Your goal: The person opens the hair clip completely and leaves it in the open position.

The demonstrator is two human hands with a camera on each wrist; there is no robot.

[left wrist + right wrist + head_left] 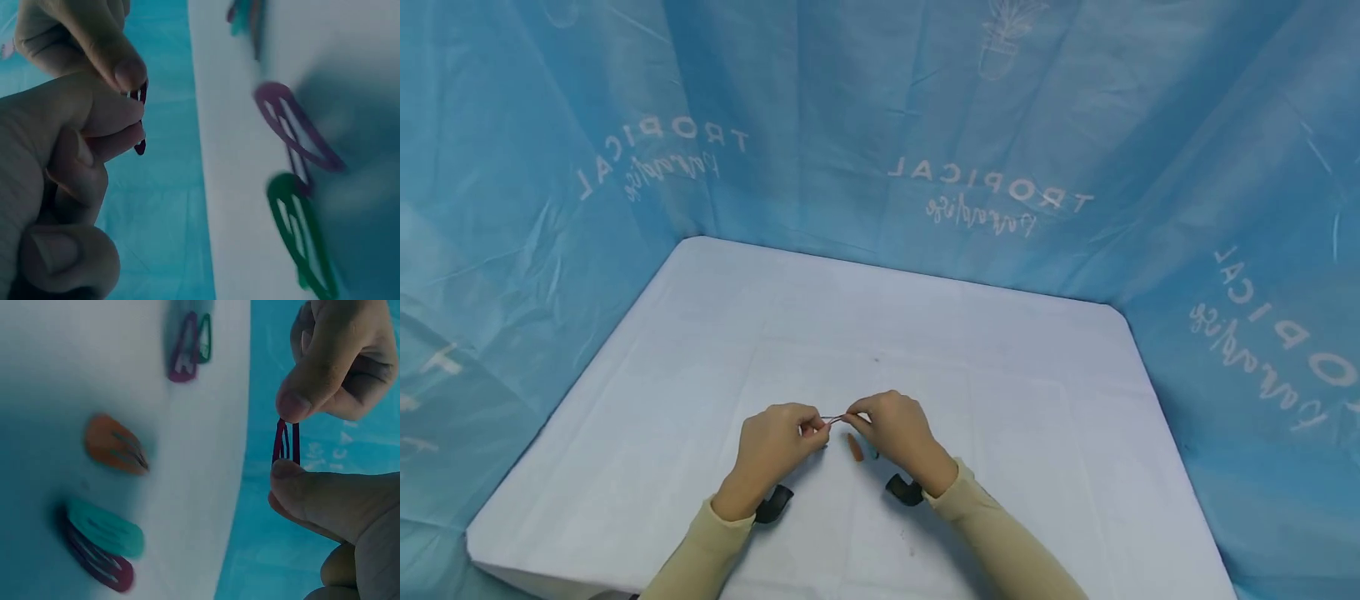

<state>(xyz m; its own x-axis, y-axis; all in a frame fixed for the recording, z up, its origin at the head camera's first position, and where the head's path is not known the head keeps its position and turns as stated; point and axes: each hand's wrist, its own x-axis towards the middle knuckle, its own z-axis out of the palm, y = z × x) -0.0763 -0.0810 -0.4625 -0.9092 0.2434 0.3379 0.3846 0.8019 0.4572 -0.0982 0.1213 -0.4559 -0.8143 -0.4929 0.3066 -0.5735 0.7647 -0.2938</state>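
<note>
A dark red snap hair clip is stretched between both hands, held above the table. My left hand pinches one end of it between thumb and forefinger. From the other side, my right hand pinches the opposite end. In the left wrist view the fingers cover most of the clip. On the table below the right hand lie an orange clip, a teal clip and another dark red clip. By the left hand lie a purple clip and a green clip, close together.
A white cloth covers the table. Blue printed curtains hang around its back and sides. Black wrist straps sit under the forearms, just above the cloth.
</note>
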